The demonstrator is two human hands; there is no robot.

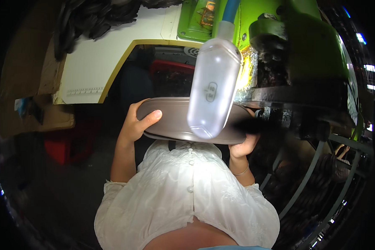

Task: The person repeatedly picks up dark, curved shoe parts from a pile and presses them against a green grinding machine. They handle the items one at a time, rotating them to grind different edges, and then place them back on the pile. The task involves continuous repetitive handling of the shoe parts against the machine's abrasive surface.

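A smooth grey-brown oval piece with a rounded rim, like a shallow tray or lid [171, 114], is held level in front of my waist. My left hand [139, 123] grips its left end, thumb laid over the top face and the other fingers underneath. At the opposite end, my right hand [246, 143] is closed on the edge, its fingers partly hidden beneath the piece. A translucent, elongated lamp cover [214, 89] on a blue stem hangs between the camera and the piece, hiding part of its middle and right.
A green machine [316, 50] with dark, greasy parts stands at the right, near my right hand. The white worktop [108, 62] has a yellow-edged cut-out and carries a heap of dark strips [96, 18]. Red containers [68, 143] sit low. Metal rails [308, 179] run at right.
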